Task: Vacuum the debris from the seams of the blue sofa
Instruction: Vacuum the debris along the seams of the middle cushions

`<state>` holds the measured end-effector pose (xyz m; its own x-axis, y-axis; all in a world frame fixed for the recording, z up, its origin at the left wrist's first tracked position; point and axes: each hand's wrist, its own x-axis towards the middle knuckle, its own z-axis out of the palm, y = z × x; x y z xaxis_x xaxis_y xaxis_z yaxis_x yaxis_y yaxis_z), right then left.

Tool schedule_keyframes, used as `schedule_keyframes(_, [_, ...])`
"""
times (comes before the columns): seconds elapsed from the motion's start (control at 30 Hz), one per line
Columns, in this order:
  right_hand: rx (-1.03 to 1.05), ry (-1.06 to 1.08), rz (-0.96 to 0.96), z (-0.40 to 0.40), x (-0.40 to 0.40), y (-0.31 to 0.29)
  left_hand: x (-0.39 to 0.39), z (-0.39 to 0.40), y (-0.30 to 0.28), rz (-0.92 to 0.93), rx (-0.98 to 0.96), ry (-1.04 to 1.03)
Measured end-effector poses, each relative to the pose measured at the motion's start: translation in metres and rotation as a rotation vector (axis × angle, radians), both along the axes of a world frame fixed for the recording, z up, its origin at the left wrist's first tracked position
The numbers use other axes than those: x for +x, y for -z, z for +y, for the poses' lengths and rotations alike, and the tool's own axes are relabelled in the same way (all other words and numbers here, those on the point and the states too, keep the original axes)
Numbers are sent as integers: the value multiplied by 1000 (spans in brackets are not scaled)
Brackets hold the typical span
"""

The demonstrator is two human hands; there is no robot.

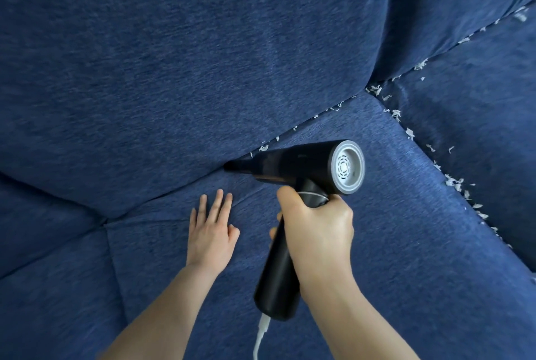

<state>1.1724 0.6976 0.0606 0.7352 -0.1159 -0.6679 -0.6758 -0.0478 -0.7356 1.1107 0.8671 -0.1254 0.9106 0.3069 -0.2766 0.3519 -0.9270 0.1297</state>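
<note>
A blue fabric sofa (174,55) fills the view. My right hand (316,229) grips the handle of a black handheld vacuum (293,168) with a grey rear vent. Its dark nozzle tip (232,166) is pushed into the seam between the back cushion and the seat cushion. My left hand (210,232) lies flat on the seat cushion just left of the vacuum, fingers straight. White debris flakes (293,129) dot the back seam to the right of the nozzle. More white flakes (452,181) line the seam between the two seat cushions on the right.
A white cable (261,336) hangs from the bottom of the vacuum handle toward the lower edge. Another seat seam (116,266) runs down at the left, with no flakes visible on it. More flakes (464,39) follow the back seam at upper right.
</note>
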Motion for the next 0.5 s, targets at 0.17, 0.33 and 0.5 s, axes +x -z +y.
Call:
schedule_keyframes(0.17, [61,90,65,16,1,4,-1,3,0,19,-10,15])
schedule_keyframes(0.33, [14,14,43,-6,-6,-4,5,-1,-8,15,2,-15])
schedule_keyframes(0.5, [-92,-9,-41,-42,-1,-9,29,-13,-11,-48,-53,-129])
